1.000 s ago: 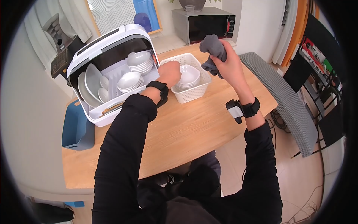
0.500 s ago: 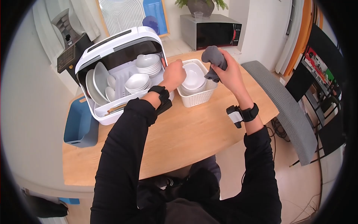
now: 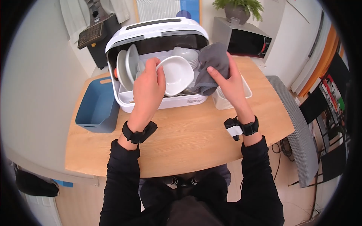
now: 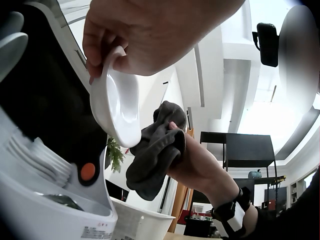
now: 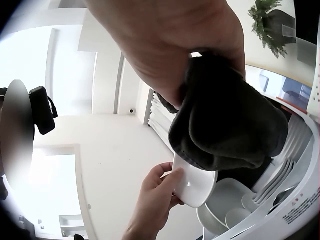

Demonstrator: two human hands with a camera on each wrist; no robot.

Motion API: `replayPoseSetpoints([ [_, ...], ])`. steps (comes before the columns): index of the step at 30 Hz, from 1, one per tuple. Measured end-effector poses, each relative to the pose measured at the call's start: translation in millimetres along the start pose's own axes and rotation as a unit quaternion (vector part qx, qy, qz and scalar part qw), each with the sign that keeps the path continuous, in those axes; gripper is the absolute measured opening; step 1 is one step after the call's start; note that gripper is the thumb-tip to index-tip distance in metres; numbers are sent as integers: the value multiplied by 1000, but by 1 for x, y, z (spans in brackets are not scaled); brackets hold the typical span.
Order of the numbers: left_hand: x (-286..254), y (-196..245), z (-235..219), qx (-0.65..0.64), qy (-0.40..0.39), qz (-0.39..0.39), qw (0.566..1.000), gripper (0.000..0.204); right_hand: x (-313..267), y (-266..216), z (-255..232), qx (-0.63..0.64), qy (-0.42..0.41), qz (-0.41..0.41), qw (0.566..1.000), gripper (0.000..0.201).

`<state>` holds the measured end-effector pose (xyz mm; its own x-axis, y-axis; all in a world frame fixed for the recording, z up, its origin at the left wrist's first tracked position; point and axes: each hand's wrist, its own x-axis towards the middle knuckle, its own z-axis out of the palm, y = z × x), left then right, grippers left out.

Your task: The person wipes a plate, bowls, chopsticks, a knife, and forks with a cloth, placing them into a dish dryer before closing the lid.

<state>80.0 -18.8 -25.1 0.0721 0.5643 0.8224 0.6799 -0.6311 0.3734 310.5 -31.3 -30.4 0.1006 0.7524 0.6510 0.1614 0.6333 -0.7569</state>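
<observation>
My left hand pinches a white square bowl by its rim, thumb and fingers on its left side. The bowl is held up in front of the dish cabinet, its inside facing me in the head view. In my right hand is a bunched dark grey cloth, gripped between thumb and fingers just right of the bowl. The left wrist view shows the cloth close by the bowl's rim. Partly hidden under the right hand is a white basket.
Inside the open cabinet stand upright plates and stacked bowls. A blue bin stands to its left on the wooden table. Behind, on the right, is a microwave with a potted plant on top.
My left hand has moved from beside the basket to in front of the cabinet and now holds a bowl. The right hand has brought the cloth near it, more spread out. The head view has shifted left.
</observation>
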Motion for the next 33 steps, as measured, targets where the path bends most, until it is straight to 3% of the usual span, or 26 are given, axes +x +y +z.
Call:
replayPoseSetpoints([
  [2,-10,-15,-10,8,-18,-27,999,16,-4,7,33,3,-33,2,999,70],
  [5,-8,-26,-26,60,-64,15,996,14,-1,18,70,-25,-96,-22,995,66],
  [8,-2,-42,-32,148,-109,115,976,16,7,13,88,-64,-172,-41,982,64],
  [9,-1,-43,-35,156,-88,145,973,20,10,12,94,-79,-190,-47,977,60],
  [13,-2,-36,-41,215,-67,222,949,28,9,17,105,-80,-185,-25,979,50],
  [16,-5,-32,-37,203,-62,227,950,27,8,19,100,-127,-173,15,977,44],
  [19,0,-41,-29,97,-6,207,973,22,11,15,94,-145,-108,-21,983,38],
  [22,-4,-34,-35,58,-45,65,995,19,18,13,85,-130,-64,-33,989,35],
  [25,-6,-37,-35,147,-186,-5,972,23,23,16,78,-135,-63,-49,988,32],
  [28,-8,-39,-29,113,-173,7,978,22,21,14,79,-112,-66,-39,991,34],
  [33,-10,-28,-39,208,-152,65,964,12,15,3,84,-176,-105,-76,976,37],
])
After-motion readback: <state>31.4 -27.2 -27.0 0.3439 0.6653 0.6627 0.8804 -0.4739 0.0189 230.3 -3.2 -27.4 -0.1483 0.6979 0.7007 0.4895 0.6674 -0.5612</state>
